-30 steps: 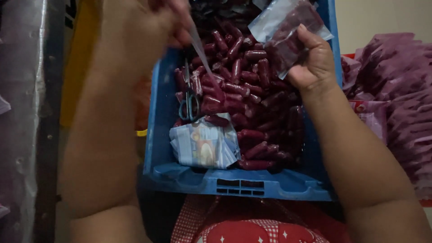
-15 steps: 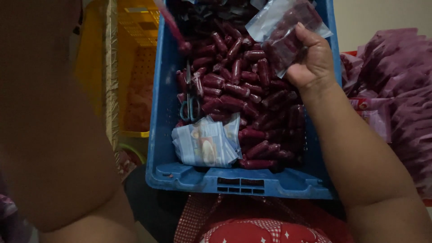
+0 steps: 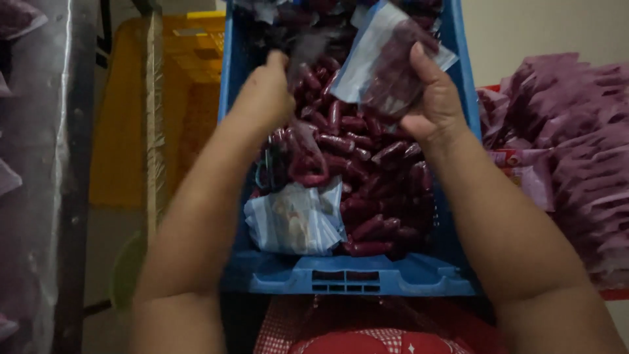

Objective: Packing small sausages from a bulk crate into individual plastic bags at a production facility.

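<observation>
A blue plastic crate [image 3: 341, 278] in front of me is filled with several dark red sausage-like sticks [image 3: 367, 170]. My right hand [image 3: 436, 105] holds a clear plastic bag [image 3: 386, 59] with red sticks inside, above the crate's far right part. My left hand [image 3: 265, 95] reaches into the crate at its far left, fingers closed around red sticks. A bundle of empty clear bags [image 3: 295, 223] lies at the crate's near left, with scissors [image 3: 265, 174] just beyond it.
A yellow crate [image 3: 190, 59] stands to the left of the blue one. A heap of filled purple-red packets [image 3: 570, 144] is piled at the right. A shiny metal surface [image 3: 46, 170] runs along the left edge. Red checked cloth [image 3: 367, 337] shows at the bottom.
My left arm, which blocked the left of the view, has swung forward and its hand is now down in the crate among the sticks. The right hand keeps the bag in nearly the same spot.
</observation>
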